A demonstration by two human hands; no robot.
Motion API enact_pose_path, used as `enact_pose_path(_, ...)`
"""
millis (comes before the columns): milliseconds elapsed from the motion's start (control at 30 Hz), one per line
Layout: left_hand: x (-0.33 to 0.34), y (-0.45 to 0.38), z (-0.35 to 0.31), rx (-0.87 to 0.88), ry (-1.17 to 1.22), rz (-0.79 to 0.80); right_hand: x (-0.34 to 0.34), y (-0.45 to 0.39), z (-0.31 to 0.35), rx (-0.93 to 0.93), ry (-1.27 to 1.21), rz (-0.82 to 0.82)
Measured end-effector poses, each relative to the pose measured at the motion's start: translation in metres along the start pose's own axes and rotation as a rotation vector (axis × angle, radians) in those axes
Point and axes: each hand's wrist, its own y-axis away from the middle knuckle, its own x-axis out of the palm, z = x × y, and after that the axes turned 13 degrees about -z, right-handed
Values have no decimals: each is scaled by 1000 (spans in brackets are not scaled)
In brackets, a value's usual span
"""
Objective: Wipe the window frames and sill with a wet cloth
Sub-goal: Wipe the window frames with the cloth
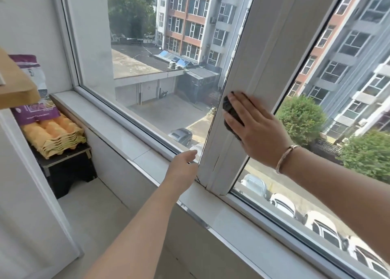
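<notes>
My right hand [256, 126] lies flat with straight fingers, pressing a dark cloth [231, 114] against the white upright frame [272, 46] between the two panes, at about three o'clock from the middle of the view. My left hand [184, 162] is open and holds nothing, its fingertips reaching to the foot of that same upright, at about six o'clock from the cloth, where the frame meets the sill [118, 122]. The cloth is only pinned under my palm, not gripped, so I judge it could slip out and drop to the sill or the floor if I ease the pressure while sliding. Most of it is hidden beneath my hand, so I cannot tell how it is folded; a loose edge could ride onto the glass and leave a smear. If it is very wet, drips could run down into the dark joint at the base of the upright. At nine o'clock, well apart, a stack of egg trays [54, 134] sits low on a black stand [67, 169]; water flicked that way would soak the cardboard.
</notes>
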Motion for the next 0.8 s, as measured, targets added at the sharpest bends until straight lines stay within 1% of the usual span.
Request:
enact_pose_path(67,-4,-4,4,6,-19,-25,12,23,28,-59,-54,69)
enact_pose_path(167,-8,-9,14,-4,-55,-42,39,62,73,-154,-56,102)
enact_pose_path(200,-6,-8,16,-13,-68,-35,48,77,88,-205,-59,142)
enact_pose_path(300,2,-3,20,-9,-91,-2,61,119,124,-313,-97,338)
enact_pose_path(400,9,1,20,-3,-121,15,60,131,131,-334,-104,422)
enact_pose_path(433,11,2,19,-2,-126,23,58,128,127,-336,-112,416)
enact_pose_path(500,16,6,16,0,-132,42,50,123,112,-302,-121,341)
enact_pose_path(633,23,6,12,-34,-107,51,17,87,53,-138,-48,109)
enact_pose_path(733,30,6,9,-59,-86,40,-9,51,-1,-46,66,39)
enact_pose_path(800,35,8,5,-68,-75,45,-13,39,-17,22,84,5)
